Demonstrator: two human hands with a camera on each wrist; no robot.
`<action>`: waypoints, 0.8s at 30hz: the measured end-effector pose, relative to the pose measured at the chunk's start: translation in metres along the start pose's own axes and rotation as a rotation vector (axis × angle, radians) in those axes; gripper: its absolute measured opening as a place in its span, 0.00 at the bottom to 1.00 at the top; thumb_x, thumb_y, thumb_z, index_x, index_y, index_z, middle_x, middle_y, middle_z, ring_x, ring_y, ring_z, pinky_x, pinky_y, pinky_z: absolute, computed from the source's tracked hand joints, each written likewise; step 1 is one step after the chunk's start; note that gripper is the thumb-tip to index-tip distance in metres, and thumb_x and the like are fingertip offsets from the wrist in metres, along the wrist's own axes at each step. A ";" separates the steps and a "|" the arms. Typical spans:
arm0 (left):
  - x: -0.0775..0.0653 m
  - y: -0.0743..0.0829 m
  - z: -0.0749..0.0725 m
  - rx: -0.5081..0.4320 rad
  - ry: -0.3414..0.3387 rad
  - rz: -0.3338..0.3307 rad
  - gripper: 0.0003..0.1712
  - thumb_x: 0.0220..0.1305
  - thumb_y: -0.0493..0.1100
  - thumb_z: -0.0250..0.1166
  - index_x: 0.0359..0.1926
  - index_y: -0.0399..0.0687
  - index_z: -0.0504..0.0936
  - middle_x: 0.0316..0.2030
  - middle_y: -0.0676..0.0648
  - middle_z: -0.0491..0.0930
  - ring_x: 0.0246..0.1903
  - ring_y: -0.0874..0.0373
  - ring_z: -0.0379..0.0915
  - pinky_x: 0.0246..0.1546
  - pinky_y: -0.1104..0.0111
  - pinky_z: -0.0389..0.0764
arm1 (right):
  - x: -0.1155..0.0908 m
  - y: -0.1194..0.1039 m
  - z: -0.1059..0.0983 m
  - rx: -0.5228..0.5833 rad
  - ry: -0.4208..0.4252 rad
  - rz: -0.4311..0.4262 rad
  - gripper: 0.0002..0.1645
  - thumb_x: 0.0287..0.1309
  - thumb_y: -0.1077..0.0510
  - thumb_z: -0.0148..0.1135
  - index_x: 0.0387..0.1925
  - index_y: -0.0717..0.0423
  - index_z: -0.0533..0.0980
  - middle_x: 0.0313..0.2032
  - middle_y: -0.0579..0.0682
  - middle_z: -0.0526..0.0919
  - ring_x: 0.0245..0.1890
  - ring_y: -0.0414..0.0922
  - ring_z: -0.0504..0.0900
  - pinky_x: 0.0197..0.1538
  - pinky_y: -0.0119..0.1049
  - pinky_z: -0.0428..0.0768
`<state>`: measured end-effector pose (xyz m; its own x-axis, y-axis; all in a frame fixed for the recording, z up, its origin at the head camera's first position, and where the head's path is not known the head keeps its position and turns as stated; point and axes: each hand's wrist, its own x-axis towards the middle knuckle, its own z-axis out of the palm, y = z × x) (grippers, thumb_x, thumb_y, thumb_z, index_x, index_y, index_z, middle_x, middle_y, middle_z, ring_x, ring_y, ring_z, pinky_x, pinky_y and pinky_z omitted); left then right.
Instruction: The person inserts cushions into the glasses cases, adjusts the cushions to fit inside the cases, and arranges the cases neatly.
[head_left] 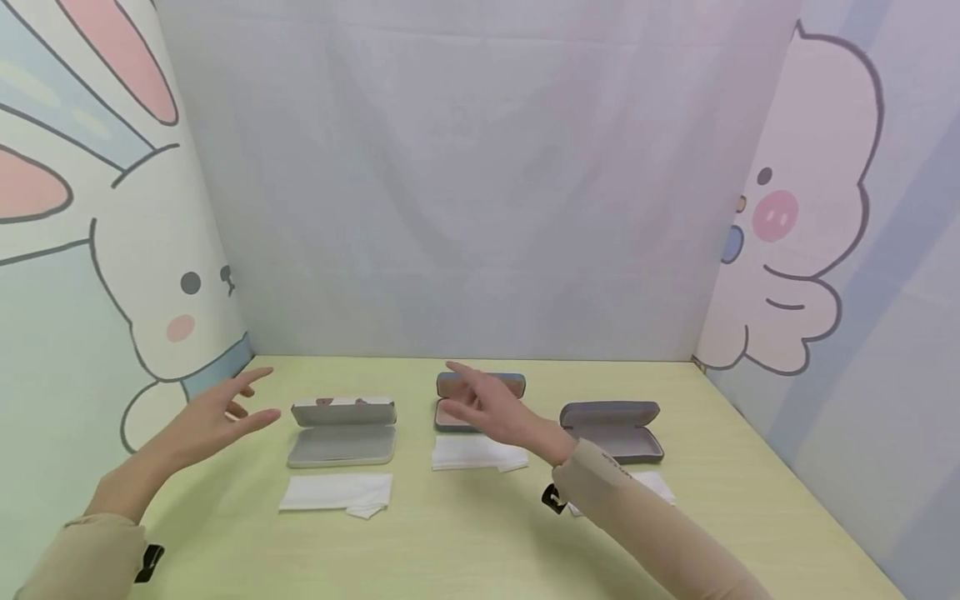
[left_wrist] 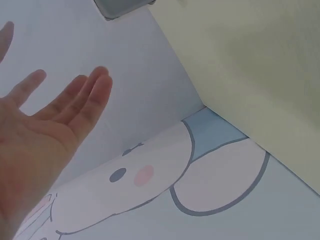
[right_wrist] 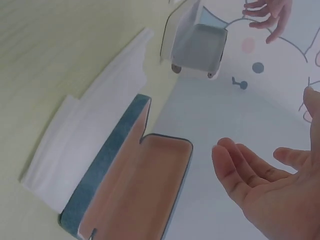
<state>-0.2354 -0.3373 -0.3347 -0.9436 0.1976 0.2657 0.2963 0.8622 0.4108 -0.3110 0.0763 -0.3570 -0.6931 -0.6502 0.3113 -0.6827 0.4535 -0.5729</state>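
Three glasses cases stand with lids raised on the table. My left hand [head_left: 206, 421] hovers left of the white glasses case [head_left: 341, 446], fingers extended and holding nothing. In the head view my right hand [head_left: 495, 407] is raised in front of the blue glasses case [head_left: 448, 417] and partly hides it; the right wrist view shows its pinkish lining [right_wrist: 155, 185] and the empty, loosely bent fingers [right_wrist: 232, 175]. A dark glasses case [head_left: 611, 442] sits to the right, partly behind my right forearm.
A folded white cloth [head_left: 322, 492] lies before the white case, another cloth [head_left: 472, 452] before the blue one. A third cloth [head_left: 655, 483] is mostly covered by my right sleeve. A curtain wall [head_left: 480, 208] closes off the table's [head_left: 420, 550] back, with printed panels at both sides.
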 end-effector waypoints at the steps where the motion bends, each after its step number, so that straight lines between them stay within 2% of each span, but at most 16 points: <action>1: -0.002 -0.002 -0.001 -0.011 -0.012 -0.006 0.41 0.64 0.55 0.62 0.71 0.43 0.58 0.51 0.32 0.75 0.38 0.50 0.81 0.33 0.62 0.79 | 0.000 -0.001 0.003 0.018 -0.005 0.001 0.41 0.67 0.42 0.54 0.74 0.50 0.53 0.41 0.49 0.82 0.35 0.40 0.80 0.42 0.32 0.80; 2: -0.003 -0.004 -0.002 -0.025 -0.027 -0.013 0.40 0.64 0.55 0.62 0.70 0.44 0.58 0.48 0.34 0.77 0.36 0.54 0.81 0.31 0.65 0.78 | 0.000 -0.002 0.006 0.038 -0.010 -0.005 0.39 0.67 0.42 0.54 0.73 0.51 0.54 0.39 0.49 0.82 0.35 0.40 0.81 0.41 0.31 0.80; 4: -0.007 -0.008 -0.002 -0.072 -0.067 -0.021 0.39 0.65 0.53 0.62 0.69 0.45 0.56 0.42 0.38 0.78 0.31 0.60 0.80 0.28 0.68 0.78 | 0.000 -0.004 0.012 0.066 -0.017 0.007 0.38 0.68 0.43 0.54 0.72 0.51 0.56 0.42 0.49 0.83 0.37 0.39 0.81 0.43 0.30 0.80; 6: -0.009 -0.011 -0.002 -0.142 -0.123 -0.030 0.37 0.66 0.51 0.62 0.68 0.45 0.54 0.39 0.42 0.79 0.28 0.63 0.79 0.27 0.69 0.80 | 0.000 -0.006 0.018 0.098 -0.021 0.029 0.37 0.67 0.44 0.55 0.71 0.49 0.57 0.45 0.50 0.82 0.38 0.39 0.81 0.42 0.30 0.80; 8: -0.011 -0.014 -0.001 -0.226 -0.192 -0.033 0.36 0.67 0.48 0.60 0.67 0.44 0.51 0.36 0.42 0.80 0.27 0.63 0.79 0.27 0.68 0.82 | 0.001 -0.006 0.024 0.154 -0.035 0.046 0.35 0.68 0.46 0.55 0.71 0.49 0.57 0.47 0.52 0.81 0.37 0.44 0.82 0.39 0.31 0.82; 13: -0.015 -0.023 0.001 -0.445 -0.432 -0.079 0.35 0.71 0.45 0.56 0.66 0.44 0.43 0.34 0.40 0.80 0.30 0.52 0.81 0.30 0.63 0.86 | 0.003 -0.005 0.039 0.354 -0.062 0.074 0.34 0.68 0.51 0.56 0.70 0.49 0.57 0.40 0.60 0.78 0.30 0.57 0.82 0.28 0.38 0.84; 17: -0.021 -0.032 0.005 -0.605 -0.617 -0.163 0.33 0.73 0.45 0.53 0.67 0.53 0.42 0.37 0.36 0.79 0.35 0.42 0.82 0.36 0.56 0.86 | 0.001 -0.006 0.052 0.503 -0.093 0.124 0.33 0.67 0.54 0.57 0.69 0.50 0.57 0.39 0.70 0.76 0.26 0.58 0.81 0.24 0.40 0.83; 21: -0.029 -0.040 0.014 -0.726 -0.718 -0.213 0.30 0.74 0.45 0.50 0.68 0.58 0.44 0.38 0.34 0.80 0.34 0.39 0.83 0.37 0.52 0.86 | -0.003 -0.008 0.065 0.610 -0.140 0.197 0.35 0.65 0.54 0.59 0.69 0.47 0.57 0.40 0.74 0.77 0.22 0.53 0.81 0.22 0.38 0.82; 24: -0.033 -0.044 0.023 -0.807 -0.765 -0.210 0.31 0.75 0.43 0.48 0.70 0.55 0.42 0.37 0.33 0.81 0.32 0.41 0.84 0.36 0.51 0.86 | -0.006 -0.010 0.074 0.681 -0.169 0.254 0.36 0.64 0.55 0.61 0.69 0.47 0.57 0.37 0.69 0.79 0.19 0.48 0.79 0.21 0.35 0.79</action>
<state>-0.2205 -0.3713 -0.3817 -0.7462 0.5572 -0.3644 -0.1313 0.4134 0.9010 -0.2824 0.0308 -0.4091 -0.7278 -0.6856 0.0172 -0.1735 0.1598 -0.9718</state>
